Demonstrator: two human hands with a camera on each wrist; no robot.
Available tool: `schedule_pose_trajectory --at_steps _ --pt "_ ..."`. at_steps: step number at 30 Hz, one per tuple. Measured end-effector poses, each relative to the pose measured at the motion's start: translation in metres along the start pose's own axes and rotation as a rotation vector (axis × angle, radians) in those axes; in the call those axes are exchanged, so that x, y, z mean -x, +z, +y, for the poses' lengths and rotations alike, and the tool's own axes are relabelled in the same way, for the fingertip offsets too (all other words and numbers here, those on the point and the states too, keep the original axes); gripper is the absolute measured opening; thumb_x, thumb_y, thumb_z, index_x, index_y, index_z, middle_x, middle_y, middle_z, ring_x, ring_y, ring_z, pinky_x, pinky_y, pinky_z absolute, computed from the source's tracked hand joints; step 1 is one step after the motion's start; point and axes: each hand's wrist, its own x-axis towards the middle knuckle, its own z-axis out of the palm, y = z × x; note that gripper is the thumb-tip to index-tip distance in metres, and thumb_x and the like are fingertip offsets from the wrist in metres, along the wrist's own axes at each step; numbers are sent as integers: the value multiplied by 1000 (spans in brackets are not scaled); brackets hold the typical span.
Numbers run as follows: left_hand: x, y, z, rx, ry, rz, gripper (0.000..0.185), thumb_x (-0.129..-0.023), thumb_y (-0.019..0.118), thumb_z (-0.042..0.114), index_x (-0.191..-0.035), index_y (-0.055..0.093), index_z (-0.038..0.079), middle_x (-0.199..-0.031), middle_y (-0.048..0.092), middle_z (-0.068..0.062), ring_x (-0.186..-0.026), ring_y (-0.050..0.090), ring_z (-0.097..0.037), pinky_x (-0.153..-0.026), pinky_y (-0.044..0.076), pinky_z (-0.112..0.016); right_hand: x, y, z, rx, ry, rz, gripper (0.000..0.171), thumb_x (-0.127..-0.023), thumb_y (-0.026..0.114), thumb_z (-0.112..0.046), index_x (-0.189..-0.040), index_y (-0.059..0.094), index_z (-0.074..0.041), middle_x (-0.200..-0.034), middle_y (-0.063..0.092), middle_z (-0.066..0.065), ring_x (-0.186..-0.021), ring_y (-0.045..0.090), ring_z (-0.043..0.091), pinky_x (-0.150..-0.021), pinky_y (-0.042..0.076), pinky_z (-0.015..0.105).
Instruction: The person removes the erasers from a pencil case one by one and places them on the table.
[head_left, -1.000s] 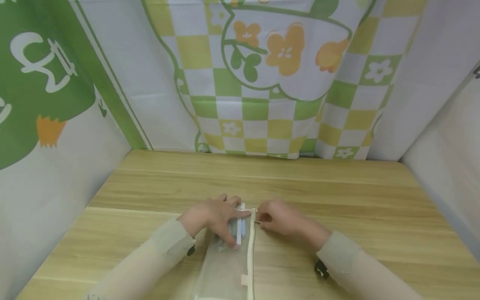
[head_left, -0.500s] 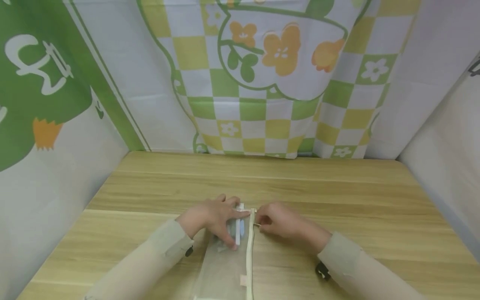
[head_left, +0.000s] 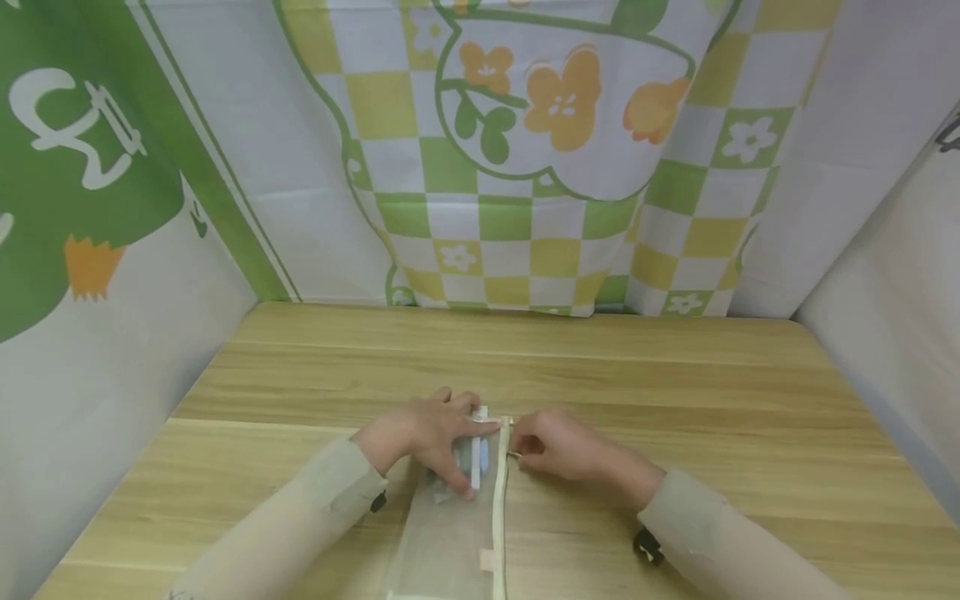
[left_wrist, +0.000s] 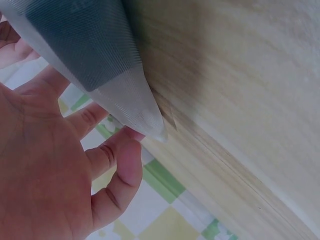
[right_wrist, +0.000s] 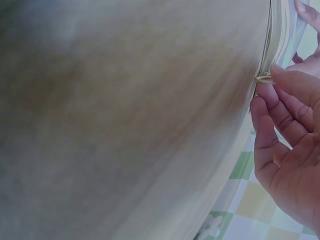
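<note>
A translucent mesh zip pouch (head_left: 450, 542) with a cream zipper band (head_left: 500, 508) down its right side is on the table, with pale blue and white contents showing through near its far end. My left hand (head_left: 431, 437) holds that far end, thumb on the mesh and index finger reaching to the top of the zipper. From the left wrist, the fingers pass behind the mesh corner (left_wrist: 130, 105), a dark blue item (left_wrist: 85, 40) inside it. My right hand (head_left: 562, 446) pinches the small zipper pull (right_wrist: 265, 79) between thumb and index finger, just below the band's far end.
The wooden table (head_left: 675, 375) extends around the pouch to both sides and behind. A checked, flower-printed curtain (head_left: 525, 217) hangs along its back edge, and pale cloth walls (head_left: 892, 317) stand at the sides.
My right hand has drawn the zipper pull slightly nearer along the band. The left hand keeps its place on the pouch.
</note>
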Motion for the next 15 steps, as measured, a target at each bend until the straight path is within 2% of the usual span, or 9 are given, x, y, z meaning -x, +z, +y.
schedule_pose_trajectory --at_steps 8,15 --pt "-1 0 0 -8 4 -1 98 -64 80 69 -149 35 49 -161 25 5 -146 28 -35 -100 46 -56 2 1 0 -11 12 -12 5 -85 72 -9 -90 72 -11 -79 63 -7 -71 52 2 -67 48 19" --pt "-1 0 0 -10 15 5 98 -63 79 70 -149 36 48 -161 26 4 -143 31 -34 -99 47 -54 5 1 -1 -33 -17 -27 5 -86 71 -6 -89 72 -10 -79 63 -7 -72 53 2 -67 49 19"
